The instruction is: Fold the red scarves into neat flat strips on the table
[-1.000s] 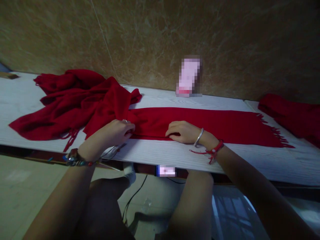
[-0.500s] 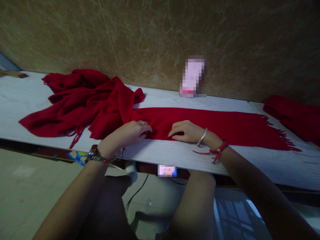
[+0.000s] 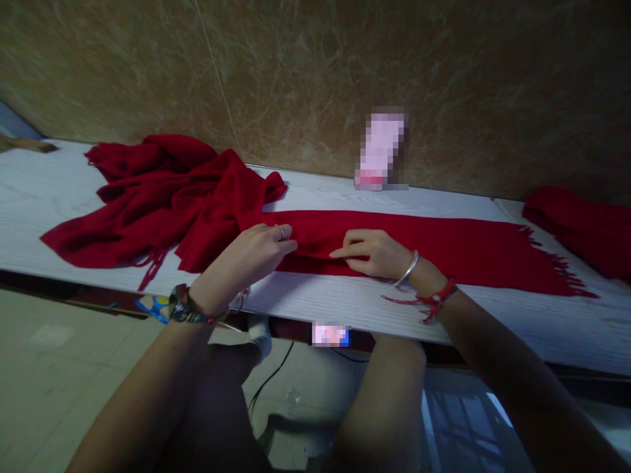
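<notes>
A red fringed scarf [image 3: 434,253] lies lengthwise on a white wood-grain board [image 3: 276,309]. Its right part is spread flat with the fringe at the end, while the left part is bunched in loose folds [image 3: 197,197]. My left hand [image 3: 266,246], wearing a ring, is closed on the cloth beside the bunched part. A short way to the right, my right hand [image 3: 372,253] pinches the same cloth, its index finger pointing left. Between them a raised fold of the scarf runs slightly back from the near edge. The fingertips of my left hand are partly hidden.
More red cloth [image 3: 582,230] lies at the board's right end. A pinkish blurred item [image 3: 379,151] leans against the brown marbled wall [image 3: 296,79] at the back. Below the near edge are a small blurred bright rectangle [image 3: 331,334], a dark cable [image 3: 273,374] and my knees.
Both hands have moved slightly away from me, drawing a fold of the scarf up and back from its near edge. The bunched part stays in place.
</notes>
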`<move>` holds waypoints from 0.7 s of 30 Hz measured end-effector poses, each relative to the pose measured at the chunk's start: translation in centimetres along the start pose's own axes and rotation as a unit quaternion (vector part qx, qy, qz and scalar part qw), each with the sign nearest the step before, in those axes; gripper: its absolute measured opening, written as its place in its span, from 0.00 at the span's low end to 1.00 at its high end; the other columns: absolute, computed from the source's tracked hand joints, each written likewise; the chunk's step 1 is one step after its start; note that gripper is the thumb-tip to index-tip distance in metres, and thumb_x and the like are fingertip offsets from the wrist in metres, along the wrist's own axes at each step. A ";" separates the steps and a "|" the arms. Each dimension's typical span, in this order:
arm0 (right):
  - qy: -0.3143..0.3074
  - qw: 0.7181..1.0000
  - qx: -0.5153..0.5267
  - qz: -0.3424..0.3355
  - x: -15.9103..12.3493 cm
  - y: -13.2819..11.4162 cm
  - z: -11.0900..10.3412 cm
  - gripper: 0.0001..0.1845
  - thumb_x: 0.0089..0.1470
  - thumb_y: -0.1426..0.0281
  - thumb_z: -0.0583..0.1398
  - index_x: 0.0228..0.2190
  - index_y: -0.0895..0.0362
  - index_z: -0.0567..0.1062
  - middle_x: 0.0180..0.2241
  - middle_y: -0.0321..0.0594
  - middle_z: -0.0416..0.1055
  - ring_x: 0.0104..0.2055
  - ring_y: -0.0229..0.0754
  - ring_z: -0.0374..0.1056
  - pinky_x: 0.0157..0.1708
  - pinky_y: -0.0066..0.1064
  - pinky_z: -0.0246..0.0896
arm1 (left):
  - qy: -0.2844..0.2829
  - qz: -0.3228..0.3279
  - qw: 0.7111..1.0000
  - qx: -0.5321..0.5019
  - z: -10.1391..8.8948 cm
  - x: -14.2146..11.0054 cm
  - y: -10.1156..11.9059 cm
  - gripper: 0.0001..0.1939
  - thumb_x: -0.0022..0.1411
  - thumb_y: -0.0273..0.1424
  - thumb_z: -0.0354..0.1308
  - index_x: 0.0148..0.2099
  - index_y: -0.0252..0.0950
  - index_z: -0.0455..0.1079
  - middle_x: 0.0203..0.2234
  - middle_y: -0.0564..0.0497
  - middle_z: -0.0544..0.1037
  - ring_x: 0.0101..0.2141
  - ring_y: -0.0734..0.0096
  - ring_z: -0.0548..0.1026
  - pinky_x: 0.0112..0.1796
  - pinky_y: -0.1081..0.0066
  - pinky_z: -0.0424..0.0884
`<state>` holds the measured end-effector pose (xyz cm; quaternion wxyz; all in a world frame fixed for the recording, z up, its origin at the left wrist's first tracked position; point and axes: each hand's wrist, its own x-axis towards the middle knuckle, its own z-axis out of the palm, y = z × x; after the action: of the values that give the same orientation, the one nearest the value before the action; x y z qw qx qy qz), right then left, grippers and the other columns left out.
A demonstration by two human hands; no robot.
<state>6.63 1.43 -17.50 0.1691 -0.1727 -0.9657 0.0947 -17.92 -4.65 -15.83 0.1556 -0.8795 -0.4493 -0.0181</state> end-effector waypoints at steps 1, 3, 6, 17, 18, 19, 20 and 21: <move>-0.021 1.000 -0.009 -0.007 0.0 0.0 0.0 0.16 0.53 0.76 0.55 0.39 0.54 0.80 0.32 0.39 0.72 0.32 0.36 0.65 0.33 0.29 0.61 | -0.013 0.004 1.000 0.007 0.2 0.0 0.2 0.14 0.60 0.21 0.47 0.37 0.35 0.74 0.30 0.47 0.75 0.26 0.72 0.72 0.28 0.72 0.67; -0.071 0.997 -0.015 -0.022 0.0 0.0 0.2 0.16 0.53 0.77 0.55 0.39 0.54 0.80 0.31 0.39 0.72 0.31 0.36 0.65 0.34 0.29 0.61 | -0.047 0.010 0.999 0.011 0.7 0.0 0.4 0.14 0.58 0.20 0.48 0.38 0.36 0.74 0.31 0.47 0.76 0.26 0.72 0.73 0.25 0.74 0.66; -0.102 0.994 -0.006 -0.025 0.1 0.0 0.3 0.17 0.53 0.78 0.55 0.39 0.55 0.80 0.31 0.39 0.72 0.31 0.36 0.65 0.35 0.29 0.62 | -0.078 0.007 0.997 0.006 1.2 -0.1 0.4 0.16 0.56 0.20 0.49 0.41 0.37 0.74 0.31 0.48 0.77 0.27 0.70 0.74 0.25 0.74 0.66; -0.116 0.993 0.033 -0.010 0.2 -0.7 -0.3 0.13 0.53 0.75 0.57 0.39 0.59 0.80 0.30 0.41 0.73 0.30 0.36 0.65 0.34 0.29 0.62 | -0.070 0.033 0.991 -0.113 0.8 -0.4 -0.1 0.12 0.57 0.28 0.53 0.42 0.36 0.74 0.34 0.46 0.78 0.32 0.68 0.75 0.32 0.71 0.71; -0.119 0.992 0.044 -0.011 0.2 -0.6 -0.4 0.13 0.54 0.74 0.57 0.38 0.59 0.80 0.30 0.41 0.73 0.30 0.36 0.65 0.34 0.29 0.62 | -0.067 0.040 0.989 -0.124 0.8 -0.3 0.0 0.13 0.57 0.29 0.53 0.43 0.36 0.74 0.35 0.46 0.77 0.32 0.67 0.75 0.33 0.70 0.72; -0.121 0.991 0.056 -0.012 0.2 -0.6 -0.5 0.13 0.54 0.74 0.57 0.38 0.59 0.80 0.30 0.40 0.73 0.30 0.35 0.66 0.34 0.29 0.62 | -0.063 0.051 0.988 -0.134 0.8 -0.2 0.2 0.13 0.58 0.30 0.53 0.44 0.36 0.74 0.36 0.45 0.77 0.34 0.66 0.76 0.35 0.69 0.72; -0.122 0.990 0.067 -0.012 0.2 -0.5 -0.5 0.12 0.54 0.73 0.57 0.37 0.58 0.80 0.30 0.40 0.73 0.30 0.35 0.66 0.34 0.28 0.62 | -0.058 0.062 0.986 -0.143 0.8 -0.1 0.3 0.13 0.58 0.30 0.53 0.44 0.36 0.74 0.37 0.44 0.77 0.35 0.65 0.76 0.37 0.68 0.73; -0.122 0.989 0.079 -0.011 0.2 -0.4 -0.5 0.12 0.54 0.73 0.57 0.37 0.58 0.81 0.29 0.40 0.73 0.30 0.35 0.66 0.34 0.28 0.61 | -0.053 0.072 0.984 -0.153 0.9 0.1 0.5 0.14 0.59 0.31 0.53 0.45 0.36 0.74 0.39 0.44 0.77 0.37 0.65 0.75 0.38 0.67 0.73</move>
<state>6.54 1.18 -16.88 0.0640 -0.1350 -0.9705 0.1890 -17.55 -4.64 -16.82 -0.0033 -0.9229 -0.3839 -0.0289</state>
